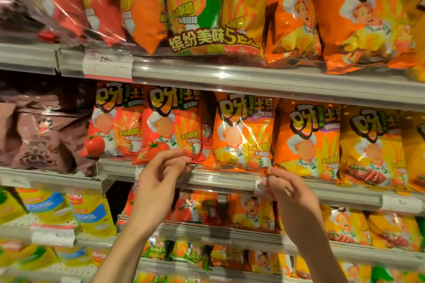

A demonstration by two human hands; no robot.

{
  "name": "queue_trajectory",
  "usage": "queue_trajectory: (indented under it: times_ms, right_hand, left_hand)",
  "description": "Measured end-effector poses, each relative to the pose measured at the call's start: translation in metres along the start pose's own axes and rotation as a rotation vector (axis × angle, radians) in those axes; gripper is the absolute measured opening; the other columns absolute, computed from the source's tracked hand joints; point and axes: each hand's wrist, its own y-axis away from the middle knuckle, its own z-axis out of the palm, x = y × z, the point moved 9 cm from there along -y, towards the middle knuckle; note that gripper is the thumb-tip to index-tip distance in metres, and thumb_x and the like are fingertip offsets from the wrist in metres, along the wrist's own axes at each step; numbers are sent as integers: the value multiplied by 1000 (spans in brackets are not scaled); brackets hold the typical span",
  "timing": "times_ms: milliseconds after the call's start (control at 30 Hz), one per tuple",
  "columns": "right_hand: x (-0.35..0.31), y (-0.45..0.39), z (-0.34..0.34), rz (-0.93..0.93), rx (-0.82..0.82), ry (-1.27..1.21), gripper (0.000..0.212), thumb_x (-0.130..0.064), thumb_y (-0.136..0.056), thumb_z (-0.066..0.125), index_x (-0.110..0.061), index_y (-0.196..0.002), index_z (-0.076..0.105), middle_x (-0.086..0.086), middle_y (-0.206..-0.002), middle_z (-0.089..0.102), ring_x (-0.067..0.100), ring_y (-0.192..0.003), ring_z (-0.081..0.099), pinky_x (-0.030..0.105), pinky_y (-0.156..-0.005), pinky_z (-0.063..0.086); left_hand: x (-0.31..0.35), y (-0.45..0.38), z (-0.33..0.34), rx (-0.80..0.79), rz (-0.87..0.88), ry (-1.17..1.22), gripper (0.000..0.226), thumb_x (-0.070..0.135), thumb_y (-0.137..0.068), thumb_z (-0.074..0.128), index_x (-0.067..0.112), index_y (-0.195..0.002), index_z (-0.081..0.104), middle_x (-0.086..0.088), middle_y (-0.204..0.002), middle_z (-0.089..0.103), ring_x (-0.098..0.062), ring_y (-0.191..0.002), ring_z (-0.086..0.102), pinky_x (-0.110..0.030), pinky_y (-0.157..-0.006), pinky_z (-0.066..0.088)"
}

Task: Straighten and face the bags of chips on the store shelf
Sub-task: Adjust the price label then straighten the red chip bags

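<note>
On the middle shelf (230,179) stands a row of chip bags. My left hand (158,181) reaches up from below, and its thumb and forefinger pinch the bottom edge of a red tomato bag (170,126). To its right stands an orange bag (241,133), leaning a little. My right hand (289,190) pinches that bag's lower right corner with bunched fingertips, right at the shelf's front rail. Another red bag (115,122) stands left of the tomato bag, and an orange bag (308,140) and a yellow bag (372,145) follow on the right.
Brown bags (43,135) fill the left of the middle shelf. The upper shelf (253,78) holds larger red, green and orange bags that overhang its rail. Below, more orange, yellow and blue bags (89,211) sit on lower shelves. Price tags (108,65) are clipped along the rails.
</note>
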Motion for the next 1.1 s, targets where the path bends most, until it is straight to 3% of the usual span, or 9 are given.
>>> queue_trajectory:
  times_ms: [67, 200, 300, 400, 567, 733, 833, 967, 1100]
  right_hand:
    - [-6, -1, 11, 4, 21, -11, 13, -21, -96, 62, -24, -109, 65, 2, -85, 76, 17, -85, 71, 36, -87, 55]
    - [-34, 2, 46, -82, 94, -31, 13, -17, -97, 60, -22, -107, 68, 11, -86, 74, 21, -76, 68, 20, -64, 54]
    - [-52, -4, 90, -138, 67, 12, 15, -18, -96, 61, -23, -108, 67, 10, -90, 73, 13, -80, 68, 14, -68, 50]
    - [-63, -15, 136, -152, -37, 62, 28, -26, -97, 62, -23, -124, 62, -10, -112, 70, -3, -102, 65, 10, -81, 49]
    - [-52, -33, 160, -139, -54, 246, 44, -46, -95, 59, -35, -137, 50, -14, -135, 59, -1, -123, 55, 28, -105, 47]
    - [-49, -36, 141, -131, 31, 360, 46, -42, -96, 60, -28, -138, 51, -8, -133, 62, 6, -121, 58, 36, -105, 48]
    - [-58, -41, 152, -144, 22, 375, 47, -43, -96, 58, -28, -140, 49, -8, -135, 59, 7, -123, 56, 35, -105, 47]
    - [-71, -66, 179, -122, -1, 378, 64, -51, -98, 51, -22, -153, 34, -3, -150, 47, 16, -137, 46, 37, -112, 41]
    - [-71, -77, 192, -82, 8, 316, 72, -55, -95, 51, -20, -154, 30, 0, -149, 48, 21, -136, 48, 41, -109, 44]
  left_hand:
    - [5, -6, -8, -12, 9, 26, 16, 19, -96, 61, 20, -111, 68, 4, -99, 74, -8, -91, 70, -9, -78, 50]
    - [15, -24, -32, -46, 72, -13, 17, 27, -95, 61, 26, -111, 66, 3, -94, 70, -5, -83, 66, -19, -74, 53]
    - [21, -41, -58, 18, 147, -62, 12, 22, -95, 63, 26, -107, 67, -1, -89, 67, -3, -79, 60, -12, -71, 47]
    - [23, -59, -75, 94, 204, -193, 17, 20, -93, 67, 25, -110, 66, 1, -98, 65, 2, -82, 59, -4, -71, 41]
    - [20, -80, -74, 17, 266, -419, 45, 33, -93, 68, 39, -136, 55, 11, -130, 46, 19, -109, 43, 3, -79, 34]
    - [16, -91, -69, -31, 291, -516, 57, 38, -94, 65, 40, -146, 42, 13, -140, 43, -4, -125, 44, -14, -93, 40]
    - [18, -93, -67, -31, 304, -569, 59, 39, -95, 63, 38, -148, 39, 14, -143, 45, -13, -131, 46, -43, -105, 44]
    - [20, -95, -65, -29, 314, -627, 60, 38, -95, 62, 34, -150, 37, 10, -148, 48, -17, -132, 45, -42, -108, 40]
    - [22, -98, -67, -41, 309, -629, 60, 32, -95, 64, 32, -150, 39, 3, -138, 58, -22, -121, 54, -42, -101, 46]
